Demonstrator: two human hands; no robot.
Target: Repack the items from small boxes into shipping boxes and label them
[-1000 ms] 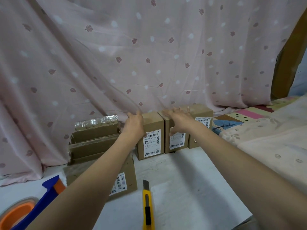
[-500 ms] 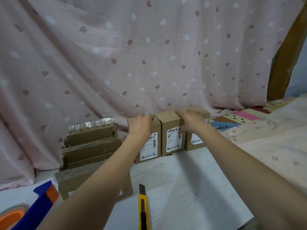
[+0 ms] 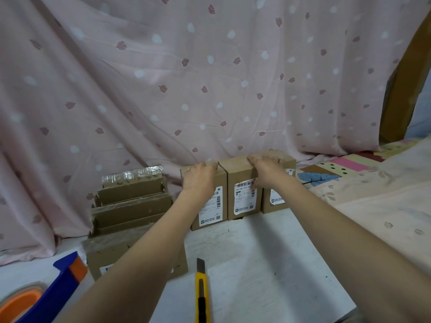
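Note:
Three small labelled cardboard boxes stand in a row at the back of the white table [image 3: 268, 264], against the curtain. My left hand [image 3: 198, 177] lies over the top front of the left box [image 3: 211, 212], fingers fairly straight. My right hand [image 3: 265, 167] rests flat across the top where the middle box [image 3: 242, 201] meets the right box [image 3: 268, 206]. Both wrists hide part of the labels. A stack of larger opened brown shipping boxes [image 3: 130, 201] stands to the left, partly behind my left forearm.
A yellow utility knife [image 3: 201, 292] lies on the table between my forearms. A blue and orange tape dispenser [image 3: 60, 287] and an orange tape roll [image 3: 18, 304] sit at the front left. A blanket-covered bed [image 3: 373, 194] borders the right. The pink curtain [image 3: 210, 78] hangs behind.
My left hand slid from the left box's side onto its top. My right hand shifted right to span the middle and right boxes. The three boxes now stand closer together.

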